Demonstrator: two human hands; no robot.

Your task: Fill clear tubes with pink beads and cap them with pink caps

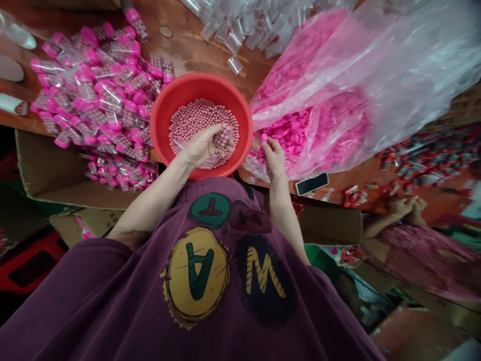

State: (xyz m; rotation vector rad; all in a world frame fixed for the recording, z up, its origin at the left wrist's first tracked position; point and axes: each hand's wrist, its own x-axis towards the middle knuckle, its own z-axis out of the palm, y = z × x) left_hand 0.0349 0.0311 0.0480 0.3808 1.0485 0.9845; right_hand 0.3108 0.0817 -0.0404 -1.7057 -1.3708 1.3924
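Note:
Inside the red basin (160, 133), my left hand (205, 143) is closed around a small clear tube (224, 135) that looks full of pink beads. Loose pink beads (201, 118) cover the bottom of the basin below it. Just right of the basin's rim, my right hand (275, 155) pinches a bright pink cap (264, 137) between thumb and fingertips. Beside that hand lies an open clear plastic bag (394, 105) with many pink caps (293, 133) in it.
Left of the basin is a pile of filled tubes with pink caps (97, 85), with more in a cardboard box (56, 175) below. Clear tubes (244, 25) lie at the back. A phone (311, 184) rests at the table edge. Another person's hands (408, 208) work at the right.

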